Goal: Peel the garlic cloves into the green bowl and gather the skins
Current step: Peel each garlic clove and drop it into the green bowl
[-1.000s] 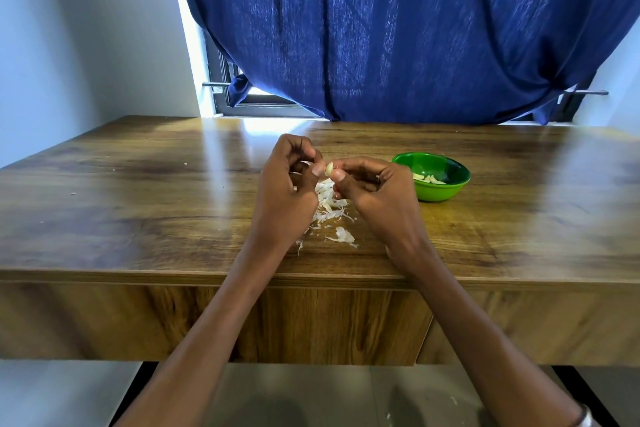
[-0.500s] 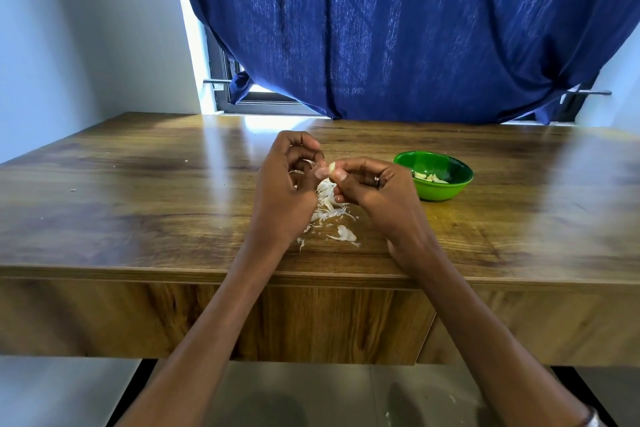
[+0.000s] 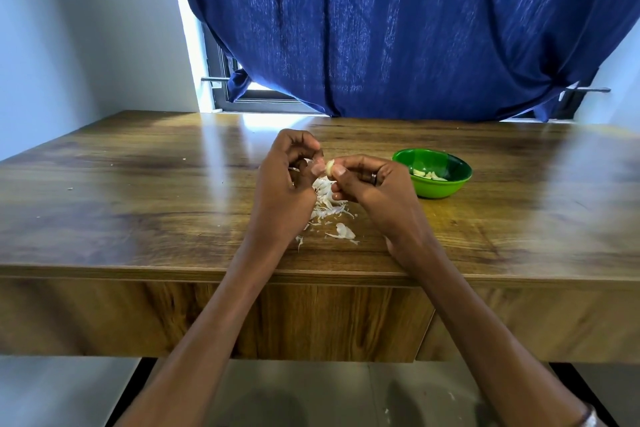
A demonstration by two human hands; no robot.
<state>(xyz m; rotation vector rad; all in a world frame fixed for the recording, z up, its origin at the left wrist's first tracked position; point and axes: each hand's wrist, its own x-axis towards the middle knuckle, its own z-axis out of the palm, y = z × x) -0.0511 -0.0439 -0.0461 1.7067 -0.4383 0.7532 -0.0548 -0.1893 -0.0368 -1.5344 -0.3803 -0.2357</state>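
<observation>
A pale wall fills the upper left of the frame. Below it a wooden table (image 3: pixel 138 204) runs across the middle of the picture. Near the middle, the left hand (image 3: pixel 285 191) is held up above the table with its fingers curled, and its thumb touches a garlic clove (image 3: pixel 329 167). Under both hands lies a little pile of white skins (image 3: pixel 329 208), on the table near its front edge. The right hand (image 3: pixel 374 189) pinches the clove between thumb and finger, with a dark ring (image 3: pixel 373 178) on one finger. Just right of that hand sits the green bowl (image 3: pixel 446 185), with a few peeled cloves (image 3: pixel 428 174) inside. A big blue curtain (image 3: pixel 415 28) hangs across the top.
</observation>
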